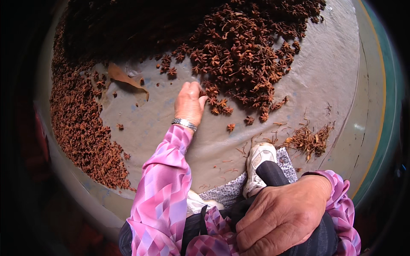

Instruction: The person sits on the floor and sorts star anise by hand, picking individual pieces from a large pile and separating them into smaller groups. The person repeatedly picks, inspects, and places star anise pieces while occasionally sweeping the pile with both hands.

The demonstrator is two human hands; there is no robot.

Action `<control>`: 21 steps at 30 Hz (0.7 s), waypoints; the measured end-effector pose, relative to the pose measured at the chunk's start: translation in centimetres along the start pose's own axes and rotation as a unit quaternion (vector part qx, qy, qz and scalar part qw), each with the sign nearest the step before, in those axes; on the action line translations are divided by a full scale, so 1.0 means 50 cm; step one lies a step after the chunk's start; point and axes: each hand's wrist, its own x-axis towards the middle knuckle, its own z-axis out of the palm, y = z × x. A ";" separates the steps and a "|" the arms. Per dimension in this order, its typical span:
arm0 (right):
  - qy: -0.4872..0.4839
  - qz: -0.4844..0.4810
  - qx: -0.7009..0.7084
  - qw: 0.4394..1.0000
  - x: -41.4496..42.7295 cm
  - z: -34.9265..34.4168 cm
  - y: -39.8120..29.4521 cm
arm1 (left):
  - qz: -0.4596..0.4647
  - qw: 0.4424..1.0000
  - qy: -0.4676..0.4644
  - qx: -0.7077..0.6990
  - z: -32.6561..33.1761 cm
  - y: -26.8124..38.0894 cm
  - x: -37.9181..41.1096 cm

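Note:
My left hand, with a metal band at the wrist, reaches to the near left edge of a large heap of dried star anise. Its fingertips touch or nearly touch the pods there; the fingers are partly hidden, so I cannot tell whether they hold one. My right hand rests over my right knee, knuckles up, its fingertips hidden. A few loose star anise pods lie on the plastic sheet between the heap and my shoes.
A long bank of smaller reddish-brown pieces curves along the left. A dry brown leaf lies by the dark upper area. Stems and debris form a small pile beside my white shoe. Patterned cloth lies under my feet.

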 end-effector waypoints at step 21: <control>0.075 0.492 -0.731 0.467 -0.236 -0.086 0.117 | -0.048 0.761 -0.586 -0.274 -0.286 0.023 -0.182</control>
